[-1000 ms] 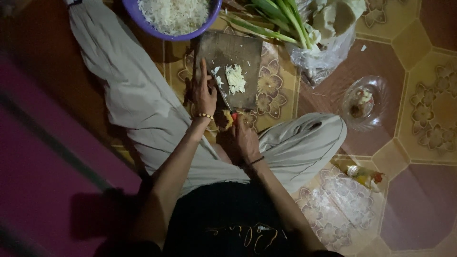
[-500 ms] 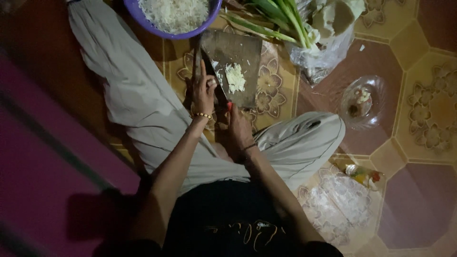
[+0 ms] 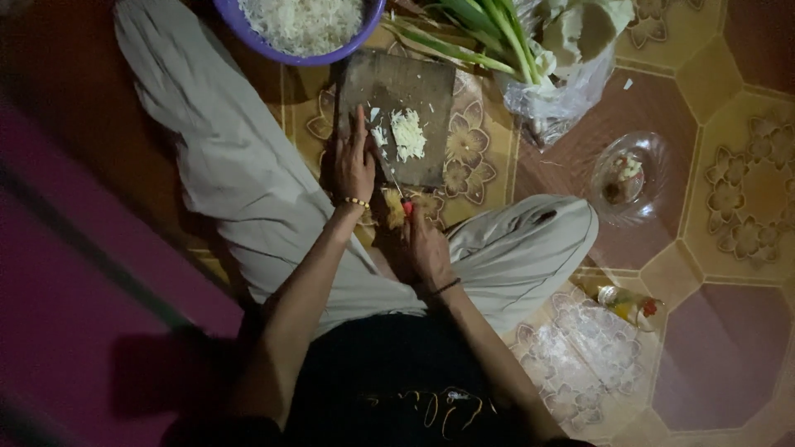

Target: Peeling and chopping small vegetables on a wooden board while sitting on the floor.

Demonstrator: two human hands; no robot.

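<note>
I sat cross-legged on the tiled floor (image 3: pixel 729 364) with a dark wooden cutting board (image 3: pixel 397 91) in front of my knees. My left hand (image 3: pixel 354 161) lay flat on the left edge of the board, with the fingers stretched out and close together, holding nothing. My right hand (image 3: pixel 426 244) was lower down, near my leg, and it was curled tight around the red handle of a small knife (image 3: pixel 397 189). The thin blade pointed up toward the board. A little pile of chopped white bits (image 3: pixel 407 134) sat on the board, just beside my left fingers. Some yellow pieces (image 3: pixel 393 209) lay by the near edge of the board, between my two hands, but it was too dark to tell what they were. A purple bowl (image 3: pixel 248 33) full of white shreds stood past the board, at the top. Long green stalks (image 3: pixel 489 29) lay to the right of the bowl, next to a clear plastic bag (image 3: pixel 563 91). A small glass dish (image 3: pixel 629 178) with scraps sat well apart on the right. A little bottle (image 3: pixel 625 302) lay by my right knee.
</note>
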